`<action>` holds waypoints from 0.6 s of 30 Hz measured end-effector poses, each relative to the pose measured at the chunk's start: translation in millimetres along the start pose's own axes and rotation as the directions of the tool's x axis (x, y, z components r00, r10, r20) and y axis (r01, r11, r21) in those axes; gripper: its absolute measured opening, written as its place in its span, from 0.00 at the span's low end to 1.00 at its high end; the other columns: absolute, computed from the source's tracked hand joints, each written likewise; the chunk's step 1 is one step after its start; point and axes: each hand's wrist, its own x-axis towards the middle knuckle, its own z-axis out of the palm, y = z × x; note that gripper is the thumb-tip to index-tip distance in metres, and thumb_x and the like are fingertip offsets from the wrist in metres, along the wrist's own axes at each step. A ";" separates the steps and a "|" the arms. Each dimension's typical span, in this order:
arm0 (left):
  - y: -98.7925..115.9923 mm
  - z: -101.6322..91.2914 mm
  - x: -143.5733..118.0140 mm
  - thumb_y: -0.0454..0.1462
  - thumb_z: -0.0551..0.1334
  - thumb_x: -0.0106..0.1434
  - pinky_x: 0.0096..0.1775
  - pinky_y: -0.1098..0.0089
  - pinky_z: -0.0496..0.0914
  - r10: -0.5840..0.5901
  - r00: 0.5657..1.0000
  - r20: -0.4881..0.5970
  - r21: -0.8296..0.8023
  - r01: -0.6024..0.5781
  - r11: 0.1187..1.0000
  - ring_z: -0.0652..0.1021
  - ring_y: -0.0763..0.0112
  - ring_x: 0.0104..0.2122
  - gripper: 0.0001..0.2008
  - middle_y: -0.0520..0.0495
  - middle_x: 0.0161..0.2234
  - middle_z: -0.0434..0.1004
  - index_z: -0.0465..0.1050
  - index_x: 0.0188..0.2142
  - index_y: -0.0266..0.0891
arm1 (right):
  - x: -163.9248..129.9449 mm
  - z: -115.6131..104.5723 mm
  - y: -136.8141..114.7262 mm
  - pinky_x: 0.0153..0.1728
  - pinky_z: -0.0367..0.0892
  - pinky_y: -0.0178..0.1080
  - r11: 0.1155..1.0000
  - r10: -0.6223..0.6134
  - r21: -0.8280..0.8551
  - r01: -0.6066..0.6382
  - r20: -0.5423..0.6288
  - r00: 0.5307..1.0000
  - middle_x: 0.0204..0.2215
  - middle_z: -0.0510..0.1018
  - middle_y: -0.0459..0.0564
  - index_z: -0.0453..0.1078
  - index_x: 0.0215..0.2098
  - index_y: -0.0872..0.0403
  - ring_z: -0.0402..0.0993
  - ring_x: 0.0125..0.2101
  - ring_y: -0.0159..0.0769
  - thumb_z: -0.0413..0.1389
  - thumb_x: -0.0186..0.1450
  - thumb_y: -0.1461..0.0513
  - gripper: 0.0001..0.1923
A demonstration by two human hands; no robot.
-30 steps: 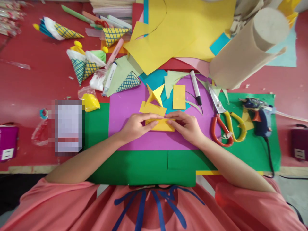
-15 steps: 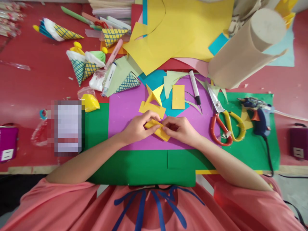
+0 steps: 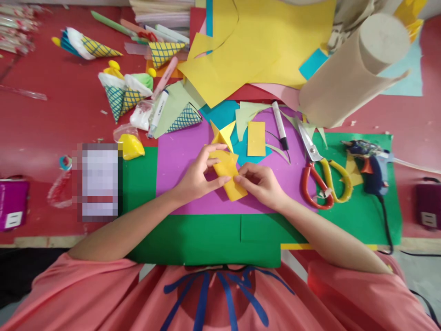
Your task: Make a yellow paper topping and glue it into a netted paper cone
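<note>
A folded yellow paper strip lies tilted over the purple sheet, held from both sides. My left hand pinches its upper left part with thumb and fingers. My right hand grips its lower right edge. Just beyond the strip stands a folded yellow paper star, with a second flat yellow piece under the strip's far end. A small yellow rectangle lies to the right of the star on a blue scrap.
Red and yellow scissors, a black-tipped marker and a glue gun lie to the right on green paper. A big cardboard roll leans at the back right. Paper cones, markers and clay bags lie left.
The strip lay flat and level between both hands a second ago; both hands have since lifted and turned it, so it now points away at a slant, closer to the star.
</note>
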 end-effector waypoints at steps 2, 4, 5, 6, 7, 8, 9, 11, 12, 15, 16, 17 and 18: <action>-0.4 0.6 0.3 0.42 0.68 0.60 0.42 0.70 0.79 -0.046 0.998 0.044 -0.101 0.050 0.994 0.82 0.68 0.43 0.35 0.42 0.52 0.75 0.53 0.62 0.47 | -0.3 1.0 0.5 0.22 0.56 0.31 0.999 -0.004 0.043 0.006 -0.045 0.999 0.22 0.67 0.41 0.66 0.28 0.55 0.60 0.20 0.23 0.56 0.67 0.57 0.12; -0.1 1.0 0.2 0.41 0.66 0.62 0.41 0.70 0.79 -0.073 0.994 0.087 -0.187 0.088 0.979 0.83 0.68 0.39 0.36 0.46 0.44 0.80 0.49 0.63 0.47 | -0.3 2.1 0.6 0.22 0.57 0.32 0.997 -0.006 0.075 0.011 -0.075 0.997 0.24 0.68 0.42 0.66 0.28 0.55 0.61 0.21 0.23 0.57 0.66 0.57 0.12; 0.2 1.1 0.1 0.41 0.66 0.62 0.41 0.70 0.79 -0.078 0.993 0.090 -0.209 0.095 0.973 0.83 0.68 0.39 0.35 0.47 0.41 0.81 0.49 0.64 0.47 | -0.3 2.6 0.6 0.22 0.57 0.32 0.996 0.000 0.087 0.006 -0.078 0.997 0.23 0.68 0.42 0.66 0.28 0.55 0.62 0.21 0.23 0.57 0.66 0.57 0.12; 0.6 1.0 -0.1 0.41 0.66 0.62 0.41 0.70 0.79 -0.079 0.993 0.082 -0.217 0.096 0.971 0.83 0.68 0.39 0.35 0.48 0.39 0.81 0.50 0.63 0.47 | -0.4 2.9 0.6 0.22 0.58 0.32 0.995 0.010 0.096 -0.002 -0.076 0.997 0.23 0.68 0.42 0.66 0.28 0.55 0.62 0.21 0.24 0.57 0.66 0.57 0.12; 0.9 0.9 -0.3 0.40 0.66 0.62 0.40 0.70 0.79 -0.080 0.994 0.068 -0.217 0.093 0.972 0.83 0.69 0.39 0.34 0.49 0.38 0.81 0.52 0.63 0.47 | -0.4 3.0 0.7 0.22 0.58 0.32 0.995 0.019 0.102 -0.012 -0.073 0.997 0.23 0.68 0.41 0.66 0.28 0.54 0.62 0.21 0.24 0.57 0.66 0.57 0.13; 1.2 0.7 -0.5 0.40 0.67 0.62 0.40 0.71 0.79 -0.080 0.995 0.053 -0.209 0.089 0.974 0.83 0.70 0.37 0.33 0.50 0.36 0.80 0.53 0.62 0.46 | -0.5 3.0 0.9 0.22 0.57 0.32 0.995 0.028 0.102 -0.020 -0.068 0.997 0.22 0.68 0.41 0.65 0.27 0.54 0.62 0.20 0.24 0.57 0.66 0.56 0.13; 1.5 0.4 -0.6 0.40 0.67 0.62 0.38 0.72 0.78 -0.079 0.996 0.038 -0.198 0.085 0.976 0.82 0.72 0.35 0.33 0.51 0.35 0.80 0.54 0.62 0.46 | -0.7 2.9 1.2 0.22 0.57 0.32 0.995 0.032 0.096 -0.026 -0.064 0.997 0.22 0.67 0.41 0.65 0.27 0.54 0.62 0.20 0.24 0.57 0.66 0.56 0.13; 1.9 -0.2 -0.9 0.39 0.67 0.61 0.36 0.75 0.76 -0.071 0.997 0.010 -0.173 0.072 0.982 0.81 0.75 0.31 0.32 0.54 0.31 0.78 0.56 0.61 0.45 | -1.1 2.4 2.2 0.21 0.56 0.32 0.997 0.031 0.076 -0.027 -0.053 0.998 0.21 0.66 0.40 0.64 0.27 0.54 0.60 0.20 0.24 0.57 0.66 0.56 0.14; 2.1 -0.5 -1.0 0.38 0.67 0.61 0.35 0.76 0.76 -0.064 0.998 0.000 -0.161 0.063 0.985 0.80 0.77 0.30 0.31 0.55 0.30 0.77 0.56 0.60 0.45 | -1.4 2.0 2.7 0.21 0.55 0.32 0.997 0.029 0.068 -0.026 -0.046 0.999 0.21 0.66 0.40 0.64 0.27 0.54 0.59 0.20 0.23 0.57 0.66 0.56 0.14; 3.7 -1.2 -0.7 0.38 0.67 0.61 0.33 0.77 0.74 -0.044 0.999 -0.015 -0.139 0.041 0.989 0.79 0.77 0.29 0.29 0.55 0.29 0.76 0.58 0.59 0.44 | -1.9 1.3 3.9 0.22 0.55 0.32 0.998 0.026 0.063 -0.024 -0.033 0.999 0.22 0.67 0.41 0.65 0.27 0.54 0.60 0.20 0.24 0.57 0.66 0.56 0.14; 4.3 -1.4 -0.4 0.38 0.67 0.62 0.33 0.77 0.74 -0.041 0.999 -0.018 -0.133 0.038 0.990 0.79 0.77 0.29 0.29 0.55 0.29 0.76 0.58 0.59 0.43 | -1.9 1.1 4.0 0.22 0.56 0.32 0.998 0.024 0.064 -0.021 -0.037 0.999 0.22 0.68 0.41 0.65 0.27 0.54 0.61 0.21 0.24 0.57 0.66 0.56 0.13; 5.0 -1.5 -0.2 0.38 0.67 0.62 0.33 0.77 0.74 -0.038 0.999 -0.021 -0.127 0.035 0.991 0.79 0.77 0.29 0.28 0.55 0.29 0.76 0.58 0.59 0.43 | -1.9 0.9 3.9 0.22 0.57 0.32 0.998 0.020 0.066 -0.017 -0.046 0.999 0.23 0.68 0.42 0.65 0.27 0.54 0.62 0.21 0.25 0.57 0.66 0.56 0.13; 5.4 -1.6 0.0 0.38 0.66 0.62 0.33 0.77 0.74 -0.035 0.999 -0.024 -0.122 0.032 0.992 0.79 0.77 0.29 0.28 0.55 0.29 0.75 0.59 0.58 0.43 | -1.8 0.7 3.6 0.23 0.57 0.32 0.998 0.016 0.068 -0.012 -0.056 0.998 0.23 0.69 0.42 0.65 0.27 0.54 0.62 0.22 0.25 0.57 0.67 0.56 0.13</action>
